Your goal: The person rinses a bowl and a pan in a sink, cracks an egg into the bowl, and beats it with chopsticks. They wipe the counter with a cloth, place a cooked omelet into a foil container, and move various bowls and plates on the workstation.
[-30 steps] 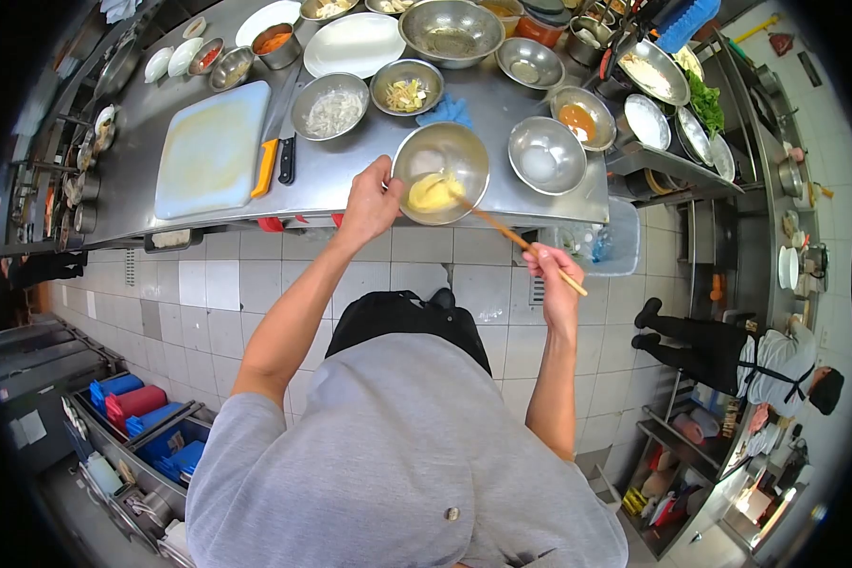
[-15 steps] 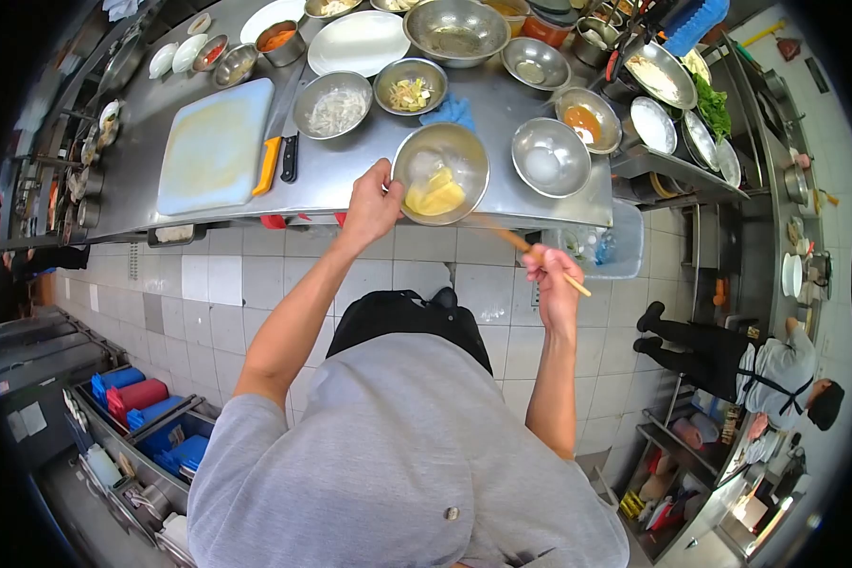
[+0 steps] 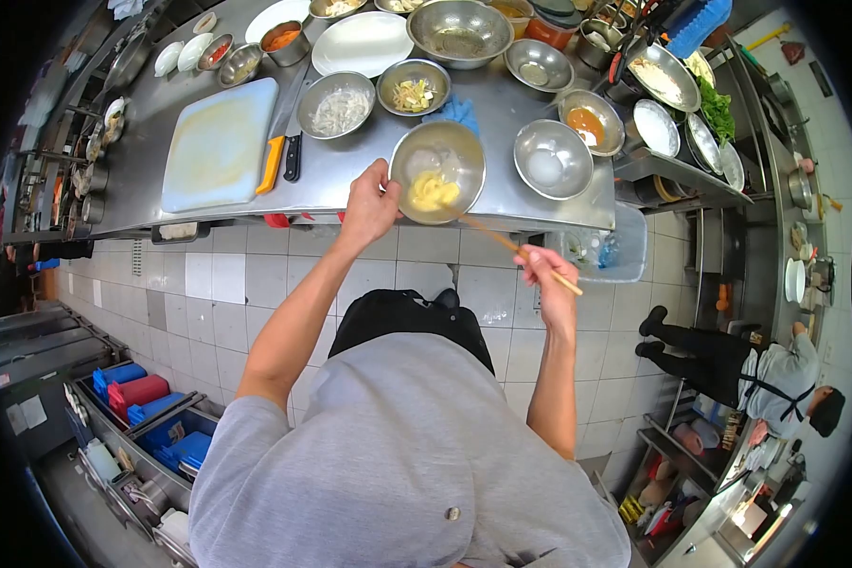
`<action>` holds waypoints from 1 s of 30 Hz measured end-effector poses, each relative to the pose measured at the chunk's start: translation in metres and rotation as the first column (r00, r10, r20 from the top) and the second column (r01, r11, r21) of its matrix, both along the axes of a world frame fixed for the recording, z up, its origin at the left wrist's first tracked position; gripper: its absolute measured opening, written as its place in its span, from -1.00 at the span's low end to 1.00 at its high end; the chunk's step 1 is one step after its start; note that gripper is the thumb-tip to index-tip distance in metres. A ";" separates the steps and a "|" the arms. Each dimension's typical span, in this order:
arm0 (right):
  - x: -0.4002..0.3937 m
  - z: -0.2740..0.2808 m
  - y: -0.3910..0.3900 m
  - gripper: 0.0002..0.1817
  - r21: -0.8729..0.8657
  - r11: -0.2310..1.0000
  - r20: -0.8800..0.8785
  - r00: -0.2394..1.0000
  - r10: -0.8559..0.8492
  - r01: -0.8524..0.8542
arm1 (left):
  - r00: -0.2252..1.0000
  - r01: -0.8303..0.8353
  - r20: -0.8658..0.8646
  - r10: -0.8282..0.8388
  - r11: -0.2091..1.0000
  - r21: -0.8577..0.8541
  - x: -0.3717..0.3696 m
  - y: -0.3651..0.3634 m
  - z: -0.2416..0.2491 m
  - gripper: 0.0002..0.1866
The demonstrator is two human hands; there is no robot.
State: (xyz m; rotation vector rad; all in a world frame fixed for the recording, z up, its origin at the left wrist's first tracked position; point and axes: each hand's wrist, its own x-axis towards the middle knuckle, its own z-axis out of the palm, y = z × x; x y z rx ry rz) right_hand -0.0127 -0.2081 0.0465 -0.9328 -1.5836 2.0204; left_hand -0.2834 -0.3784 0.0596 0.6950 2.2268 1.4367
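My left hand (image 3: 370, 203) is closed on the left rim of a metal mixing bowl (image 3: 465, 151), which is at the counter's front edge. Inside it lies a yellow, egg-like mixture (image 3: 432, 190), low in the bowl. Wooden chopsticks (image 3: 489, 232) slant from my right hand (image 3: 548, 270) into the bowl, their tips at the mixture. The fingers of that hand are wrapped round their upper part. Behind the bowl are a blue cloth (image 3: 453, 111), a bowl of pale strips (image 3: 339, 111) and a bowl of chopped pieces (image 3: 411, 95).
A white cutting board (image 3: 220, 144) lies at the left, with an orange-handled knife (image 3: 270, 166) and a black-handled knife (image 3: 292, 157) beside it. To the right stands another metal bowl (image 3: 553, 159). A plastic bin (image 3: 625, 248) sits below the counter; a person (image 3: 776, 377) stands at far right.
The yellow mixture has shifted from a smooth pool to a bunched, folded lump. The chopsticks' tips have moved left into the bowl, and my right hand has shifted slightly left.
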 end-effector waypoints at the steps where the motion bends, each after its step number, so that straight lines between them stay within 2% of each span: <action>1: 0.001 0.000 0.001 -0.74 0.011 0.995 0.009 0.995 0.098 -0.098 | 1.000 0.004 -0.006 -0.004 1.000 0.000 -0.001 0.000 0.000 -0.83; 4: -0.008 0.004 -0.001 -0.74 -0.006 0.984 -0.036 0.983 -0.180 0.180 | 0.999 -0.017 0.029 0.017 1.000 0.008 0.000 0.001 0.002 -0.83; 7: -0.001 0.001 0.001 -0.74 0.008 0.995 0.000 0.995 0.097 -0.097 | 1.000 0.011 -0.023 -0.011 1.000 -0.016 -0.001 0.001 0.003 -0.83; 10: -0.007 0.003 0.000 -0.74 0.001 0.989 -0.012 0.989 -0.147 0.147 | 0.999 -0.035 0.016 0.035 0.999 0.029 0.000 0.002 0.002 -0.83; 13: 0.000 -0.003 0.001 -0.74 -0.078 0.996 -0.042 0.998 0.042 -0.045 | 0.999 0.000 -0.047 0.000 1.000 0.003 -0.003 0.004 0.002 -0.83; 16: -0.009 0.002 0.000 -0.73 0.007 0.987 -0.010 0.987 -0.160 0.160 | 0.998 -0.024 0.058 0.023 1.000 0.007 -0.004 0.003 0.006 -0.82; 19: -0.003 -0.003 0.000 -0.73 -0.052 0.998 -0.057 0.998 0.031 -0.034 | 1.000 0.005 -0.011 -0.005 1.000 -0.019 -0.005 0.004 0.004 -0.82; 22: -0.012 0.003 0.002 -0.73 0.097 0.990 0.021 0.995 -0.102 0.099 | 0.999 -0.026 0.037 0.027 1.000 -0.016 -0.006 0.006 0.007 -0.82; 25: -0.007 0.001 0.001 -0.72 0.007 1.000 -0.039 0.999 0.026 -0.026 | 1.000 -0.013 -0.019 0.012 0.999 -0.030 -0.007 0.008 0.005 -0.83; 28: -0.016 0.011 0.003 -0.72 0.120 0.991 0.078 0.995 -0.064 0.054 | 0.997 -0.050 0.057 0.047 0.998 0.046 -0.012 0.010 -0.006 -0.83; 30: -0.011 0.003 0.005 -0.74 0.007 1.000 -0.018 1.000 -0.015 0.015 | 1.000 -0.027 0.006 0.027 1.000 0.014 -0.014 0.009 -0.007 -0.83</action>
